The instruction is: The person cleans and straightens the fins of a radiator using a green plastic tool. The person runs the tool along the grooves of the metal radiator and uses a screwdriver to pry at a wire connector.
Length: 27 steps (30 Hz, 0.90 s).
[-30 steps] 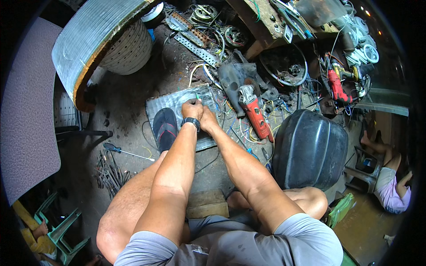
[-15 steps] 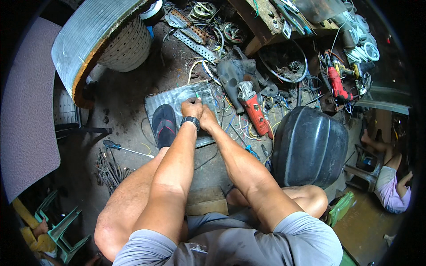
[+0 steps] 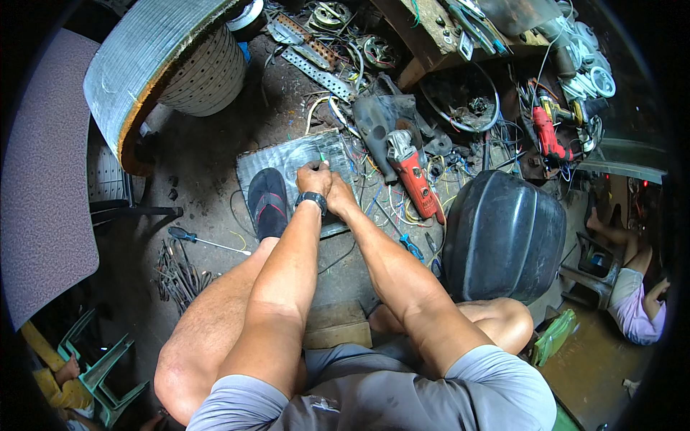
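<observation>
My left hand [image 3: 313,177], with a dark watch on its wrist, is closed above a grey, scuffed flat sheet [image 3: 295,152]. Pressed up against it is my right hand [image 3: 341,195], its fingers closed too. Whatever the two hands hold is hidden by the fingers; a small green bit [image 3: 323,157] shows just beyond them. A dark shoe with red trim [image 3: 267,203] on my left foot rests on the sheet, left of the hands. To the right of the sheet lies a red angle grinder [image 3: 415,179] among loose wires.
A black plastic case [image 3: 503,237] stands at the right. Screwdrivers [image 3: 188,235] and thin metal rods [image 3: 180,274] lie on the left floor. A large ribbed drum [image 3: 205,79], perforated metal strips [image 3: 316,74] and a wooden bench [image 3: 410,36] stand farther off. Another person [image 3: 636,305] is at far right.
My hands have stayed together over the sheet, with only a very slight shift toward me. Nothing else has visibly moved.
</observation>
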Motion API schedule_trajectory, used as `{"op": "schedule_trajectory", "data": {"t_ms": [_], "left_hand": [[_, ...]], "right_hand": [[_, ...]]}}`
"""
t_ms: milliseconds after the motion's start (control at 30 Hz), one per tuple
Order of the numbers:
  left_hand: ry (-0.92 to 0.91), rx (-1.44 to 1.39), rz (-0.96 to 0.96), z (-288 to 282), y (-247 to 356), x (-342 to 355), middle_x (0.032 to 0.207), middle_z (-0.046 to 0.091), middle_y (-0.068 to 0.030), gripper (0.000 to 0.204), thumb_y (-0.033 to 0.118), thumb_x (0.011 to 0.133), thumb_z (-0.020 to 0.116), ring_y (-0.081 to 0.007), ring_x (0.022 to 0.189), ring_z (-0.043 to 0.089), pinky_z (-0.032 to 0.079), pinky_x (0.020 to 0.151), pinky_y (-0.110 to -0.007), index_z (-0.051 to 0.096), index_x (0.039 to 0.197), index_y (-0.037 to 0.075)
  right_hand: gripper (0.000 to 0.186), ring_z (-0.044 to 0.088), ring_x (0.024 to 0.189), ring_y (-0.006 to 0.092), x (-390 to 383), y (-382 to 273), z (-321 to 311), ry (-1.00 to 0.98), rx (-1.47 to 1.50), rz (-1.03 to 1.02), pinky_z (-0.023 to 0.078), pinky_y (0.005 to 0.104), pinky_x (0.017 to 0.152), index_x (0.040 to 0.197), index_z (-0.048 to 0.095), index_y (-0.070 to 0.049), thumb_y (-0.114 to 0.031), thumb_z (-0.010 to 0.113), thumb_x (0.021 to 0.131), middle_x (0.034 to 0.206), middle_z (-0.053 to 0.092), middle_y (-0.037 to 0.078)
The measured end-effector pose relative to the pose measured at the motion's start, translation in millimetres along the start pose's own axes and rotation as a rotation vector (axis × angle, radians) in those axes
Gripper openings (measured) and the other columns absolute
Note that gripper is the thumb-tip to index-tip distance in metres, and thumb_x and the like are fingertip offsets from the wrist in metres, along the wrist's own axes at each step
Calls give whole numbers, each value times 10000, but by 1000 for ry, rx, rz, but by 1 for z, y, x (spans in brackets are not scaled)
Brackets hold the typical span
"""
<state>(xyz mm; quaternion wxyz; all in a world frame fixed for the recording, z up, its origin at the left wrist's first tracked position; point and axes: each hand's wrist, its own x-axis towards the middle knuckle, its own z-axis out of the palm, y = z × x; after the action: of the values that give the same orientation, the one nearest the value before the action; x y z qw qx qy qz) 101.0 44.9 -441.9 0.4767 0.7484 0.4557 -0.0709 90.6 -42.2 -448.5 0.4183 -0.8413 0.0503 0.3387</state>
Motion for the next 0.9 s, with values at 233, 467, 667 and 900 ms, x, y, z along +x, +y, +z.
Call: {"op": "schedule_trajectory", "data": {"t_ms": [233,467,667,900], "left_hand": [[-30,13,-2,1,-3,-4,1005,744,-216,357,310,862,720,-314,964,723,531,885,-370,752,1074,25],[-36,13,-33,0,-9,-9,1040,744,-203,363,324,857,735,-312,989,719,532,897,-370,753,1102,57],[-39,4,-66,-1,-5,-16,1072,735,-216,360,330,855,734,-320,1020,713,530,912,-375,756,1103,69],[-10,32,-65,-1,-14,-18,1056,741,-204,346,328,856,727,-317,1011,716,531,909,-378,761,1089,75]], "right_hand": [[523,588,1152,510,0,8,2,-10,-21,-21,478,530,954,1230,517,19,-391,600,918,1169,635,346],[450,599,1138,507,-6,11,5,-14,-51,38,483,542,936,1206,514,18,-348,554,947,1167,634,350],[497,627,1105,481,-10,14,4,14,-31,45,501,508,916,1197,542,-2,-390,635,900,1133,663,316],[464,625,1096,491,-19,11,5,10,-32,35,498,519,912,1175,538,4,-358,632,901,1118,661,325]]}}
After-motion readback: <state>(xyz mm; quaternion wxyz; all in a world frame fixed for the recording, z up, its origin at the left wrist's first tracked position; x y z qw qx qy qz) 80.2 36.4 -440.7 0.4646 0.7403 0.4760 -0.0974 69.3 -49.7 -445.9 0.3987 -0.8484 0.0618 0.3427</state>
